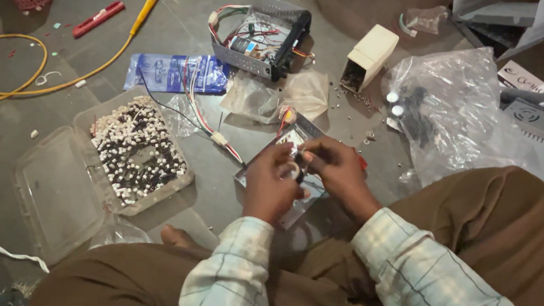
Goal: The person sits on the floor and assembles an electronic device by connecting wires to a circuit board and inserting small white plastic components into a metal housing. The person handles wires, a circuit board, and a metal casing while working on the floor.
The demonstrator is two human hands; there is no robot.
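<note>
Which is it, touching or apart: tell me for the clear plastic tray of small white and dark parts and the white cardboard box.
Apart. The head view shows the clear plastic tray at left and the white cardboard box far right, with bare floor and bags between.

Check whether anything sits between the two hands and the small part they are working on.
Nothing visible does. The left hand and right hand already pinch the small part directly, above a metal tray on the floor.
</note>
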